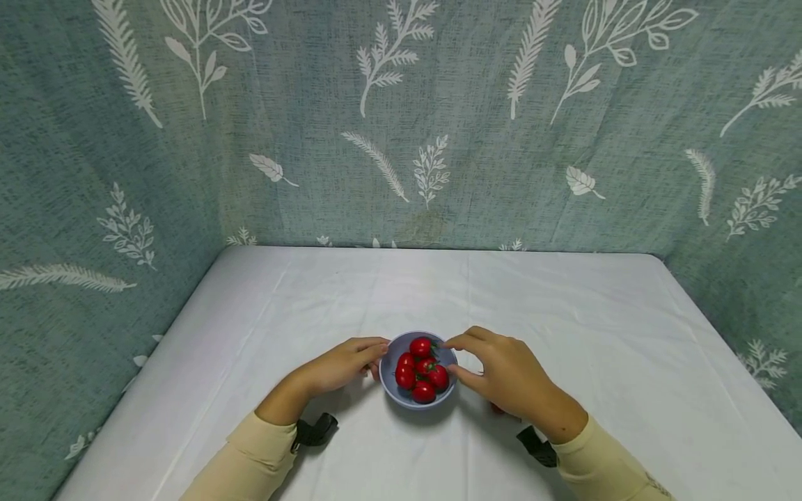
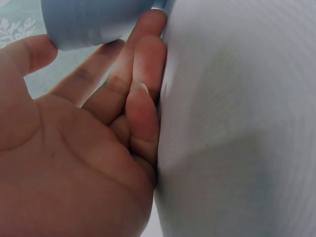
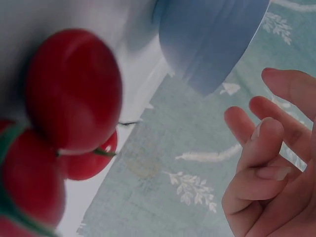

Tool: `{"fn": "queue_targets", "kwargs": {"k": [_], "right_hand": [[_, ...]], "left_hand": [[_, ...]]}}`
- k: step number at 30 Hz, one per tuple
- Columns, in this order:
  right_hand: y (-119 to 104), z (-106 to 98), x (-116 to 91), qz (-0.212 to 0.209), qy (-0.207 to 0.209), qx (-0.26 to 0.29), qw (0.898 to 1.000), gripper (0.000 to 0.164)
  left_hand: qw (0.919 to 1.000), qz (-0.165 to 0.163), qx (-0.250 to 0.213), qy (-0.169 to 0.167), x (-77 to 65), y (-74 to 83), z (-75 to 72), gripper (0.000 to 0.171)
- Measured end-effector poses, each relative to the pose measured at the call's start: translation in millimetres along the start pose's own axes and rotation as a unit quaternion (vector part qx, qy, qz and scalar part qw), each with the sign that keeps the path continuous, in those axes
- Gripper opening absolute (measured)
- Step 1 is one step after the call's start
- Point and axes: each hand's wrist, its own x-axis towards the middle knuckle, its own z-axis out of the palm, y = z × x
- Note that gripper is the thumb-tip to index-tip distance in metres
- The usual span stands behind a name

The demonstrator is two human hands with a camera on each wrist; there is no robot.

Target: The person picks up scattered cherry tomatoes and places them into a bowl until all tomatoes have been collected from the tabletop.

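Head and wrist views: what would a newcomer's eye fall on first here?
First, the bright red tomatoes in the blue-gray bowl, between the left hand and right hand on the white table. In the right wrist view, loose tomatoes loom large at the left. Behind the table, the green backdrop with white leaf prints fills the head view's upper part.

The pale-blue round bowl (image 3: pixel 212 39) has a smooth, low-gloss wall, plastic or ceramic. The red oval tomatoes (image 1: pixel 423 394) show smooth, glossy skin. The white tablecloth (image 1: pixel 351 292) is matt, lightly creased cloth; the far green leaf-patterned curtain (image 1: pixel 476 153) is matt, woven-look fabric.
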Motion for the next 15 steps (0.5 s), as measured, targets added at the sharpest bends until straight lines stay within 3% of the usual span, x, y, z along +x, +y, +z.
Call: {"fn": "queue_targets", "kwargs": {"k": [7,15], "right_hand": [[11.6,-0.9,-3.6,0.021,-0.006,-0.026,0.999,0.032],[26.0,-7.8,-9.7,0.052,-0.046,-0.024,0.997,0.03]], "left_hand": [[0.9999,-0.01,0.003,0.005,-1.6,1.3,-0.3,0.047],[1.0,-0.009,0.001,0.002,-0.8,0.7,-0.1,0.047]]}}
